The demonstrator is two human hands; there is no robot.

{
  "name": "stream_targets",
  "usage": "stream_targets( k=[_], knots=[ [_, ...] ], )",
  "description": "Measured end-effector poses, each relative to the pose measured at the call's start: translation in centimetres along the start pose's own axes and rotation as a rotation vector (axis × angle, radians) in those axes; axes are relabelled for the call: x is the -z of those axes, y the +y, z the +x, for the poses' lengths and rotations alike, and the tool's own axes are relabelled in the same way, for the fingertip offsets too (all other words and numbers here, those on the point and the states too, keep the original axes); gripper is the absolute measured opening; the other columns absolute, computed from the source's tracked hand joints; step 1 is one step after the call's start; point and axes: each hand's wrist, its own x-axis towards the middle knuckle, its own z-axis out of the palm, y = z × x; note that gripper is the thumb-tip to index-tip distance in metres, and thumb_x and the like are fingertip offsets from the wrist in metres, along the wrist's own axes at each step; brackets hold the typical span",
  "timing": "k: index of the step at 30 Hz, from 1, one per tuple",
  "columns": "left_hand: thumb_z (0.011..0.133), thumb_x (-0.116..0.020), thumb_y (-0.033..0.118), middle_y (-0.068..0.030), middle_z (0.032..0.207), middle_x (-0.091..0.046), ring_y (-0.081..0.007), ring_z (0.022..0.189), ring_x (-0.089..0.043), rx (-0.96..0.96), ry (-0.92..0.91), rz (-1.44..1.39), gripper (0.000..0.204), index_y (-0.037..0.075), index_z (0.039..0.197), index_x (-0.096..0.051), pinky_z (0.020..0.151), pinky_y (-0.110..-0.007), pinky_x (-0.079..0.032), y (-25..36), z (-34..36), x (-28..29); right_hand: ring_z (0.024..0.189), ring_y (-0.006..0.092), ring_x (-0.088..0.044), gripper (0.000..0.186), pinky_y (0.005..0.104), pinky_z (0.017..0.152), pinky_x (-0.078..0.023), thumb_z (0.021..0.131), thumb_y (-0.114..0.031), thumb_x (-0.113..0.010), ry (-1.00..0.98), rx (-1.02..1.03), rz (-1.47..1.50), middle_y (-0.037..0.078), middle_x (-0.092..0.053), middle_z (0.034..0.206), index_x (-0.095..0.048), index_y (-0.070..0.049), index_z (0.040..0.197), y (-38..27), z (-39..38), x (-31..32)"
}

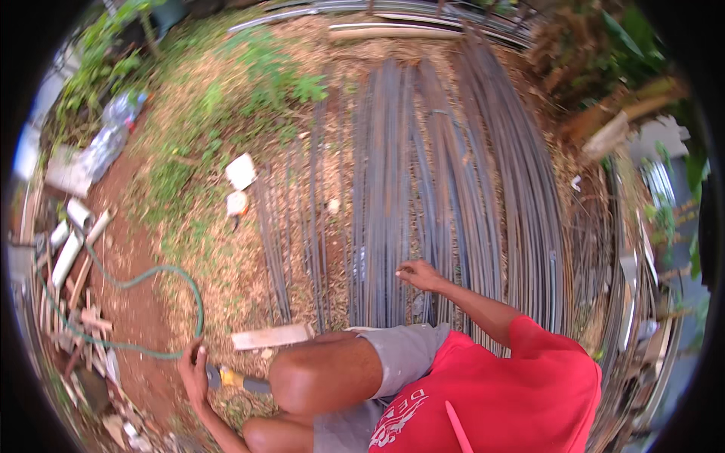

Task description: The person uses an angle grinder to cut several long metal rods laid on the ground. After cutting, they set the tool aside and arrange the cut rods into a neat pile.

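My right hand (421, 275) is over the long, narrow metal bars (381, 196) laid side by side on the ground. Its fingers are curled in toward the thumb, and whatever they hold, if anything, is too small to make out. Low on the left, my left hand (194, 371) has its thumb apart from its fingers. It overlaps a green hose (200, 309), with no clear grip on it. Just right of that hand, beside my knee, lies a yellow and dark power tool (232, 378), partly hidden by my leg.
A short wooden board (272, 337) lies ahead of my knee. Two whitish containers (241, 172) sit on the grass beyond it. White pipes (69, 257) and scrap wood (94, 321) are piled at the left. Thick stalks (627, 113) stand at the far right.
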Motion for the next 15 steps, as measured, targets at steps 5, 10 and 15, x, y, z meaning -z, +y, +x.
stream_targets(
  k=[5,10,15],
  knots=[
    [0.102,-0.067,0.013,-0.0072,0.105,-0.075,-0.0137,0.098,-0.067,0.134,0.149,-0.168,0.028,0.000,0.127,-0.071,0.090,-0.030,-0.053,-6.0,-7.2,-4.2,0.083,0.0202,-0.076,0.035,0.0371,0.078,-0.058,0.100,-0.026,-0.070,-0.151,0.071,0.065,0.013,-0.078,0.099,-0.071,0.000,0.123,-1.8,1.3,-5.4],
    [0.100,-0.070,0.012,-0.0090,0.100,-0.077,-0.0139,0.091,-0.070,0.421,0.226,-0.272,0.025,0.002,0.123,-0.074,0.084,-0.031,-0.056,-11.8,-16.5,-14.8,0.087,0.0235,-0.076,0.031,0.0382,0.082,-0.058,0.099,-0.024,-0.070,-0.261,0.259,-0.135,0.016,-0.078,0.098,-0.073,-0.001,0.119,-9.2,3.4,-10.3],
    [0.099,-0.070,0.013,-0.0134,0.098,-0.077,-0.0193,0.087,-0.075,0.501,0.257,-0.341,0.022,0.002,0.118,-0.076,0.080,-0.033,-0.058,-12.7,-21.6,-26.3,0.087,0.0312,-0.075,0.028,0.0420,0.080,-0.058,0.097,-0.022,-0.067,-0.326,0.465,-0.274,0.018,-0.076,0.096,-0.073,-0.002,0.116,-16.4,8.2,-14.1]
  ],
)
